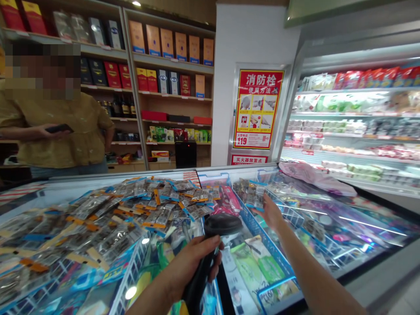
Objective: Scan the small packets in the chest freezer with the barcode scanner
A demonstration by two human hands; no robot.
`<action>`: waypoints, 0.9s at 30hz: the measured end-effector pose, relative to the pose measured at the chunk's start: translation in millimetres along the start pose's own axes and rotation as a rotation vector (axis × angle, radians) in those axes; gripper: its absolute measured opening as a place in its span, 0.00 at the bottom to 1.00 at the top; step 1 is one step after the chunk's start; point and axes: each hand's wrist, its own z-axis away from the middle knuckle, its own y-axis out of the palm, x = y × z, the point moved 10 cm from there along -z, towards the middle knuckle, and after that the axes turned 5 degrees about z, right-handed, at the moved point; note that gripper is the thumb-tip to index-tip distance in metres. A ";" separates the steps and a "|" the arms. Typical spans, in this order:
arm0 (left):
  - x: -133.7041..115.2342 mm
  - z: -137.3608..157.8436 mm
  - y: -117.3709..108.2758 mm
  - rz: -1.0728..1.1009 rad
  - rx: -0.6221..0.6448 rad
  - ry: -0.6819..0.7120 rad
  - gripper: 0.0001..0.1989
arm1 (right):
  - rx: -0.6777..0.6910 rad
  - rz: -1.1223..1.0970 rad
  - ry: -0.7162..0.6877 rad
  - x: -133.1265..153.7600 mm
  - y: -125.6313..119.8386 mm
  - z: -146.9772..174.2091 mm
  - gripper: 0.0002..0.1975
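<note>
Black plastic handheld scanner [223, 224]: was suspended above the white open-topped display chest [75, 183], rounded head uppermost, handle sloping down toward the wearer.
Left hand [201, 259]: was clamped around the scanner's handle, thumb lying just below the head, fingers curled round the far side.
Right hand [271, 212]: was extended across the chest to a clear packet with blue edging [256, 194]; the fingertips lay at its right side. Whether they were closed on it could not be told.
Packet pile: clear, dark-filled packets with orange and blue edges [98, 205] were heaped across the chest's left section.
Basket wall: a blue perforated plastic divider [252, 223] ran beside green-and-white printed packages [252, 267], below the right forearm.
Chest rim, right: a crumpled pale-pink plastic bag [316, 178] rested there.
Aisle, left: a person in a mustard-yellow shirt [62, 131] stood behind the chest, holding a dark flat object [59, 128].
</note>
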 end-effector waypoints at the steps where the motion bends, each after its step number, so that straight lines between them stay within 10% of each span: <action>1: -0.7 -1.5 0.7 0.002 -0.003 -0.003 0.19 | -0.002 -0.005 0.003 -0.6 0.0 0.0 0.11; 11: -6.5 -56.8 1.1 -0.045 0.089 -0.069 0.21 | -0.050 -0.088 -0.059 13.0 -17.8 -6.5 0.08; 19: -5.5 -59.6 23.8 -0.002 0.236 0.121 0.19 | -0.002 -0.121 -0.061 9.6 -12.2 -24.0 0.08; 27: 13.6 -67.3 38.9 0.136 0.270 -0.007 0.20 | 0.026 -0.091 -0.092 15.5 -10.8 -31.7 0.10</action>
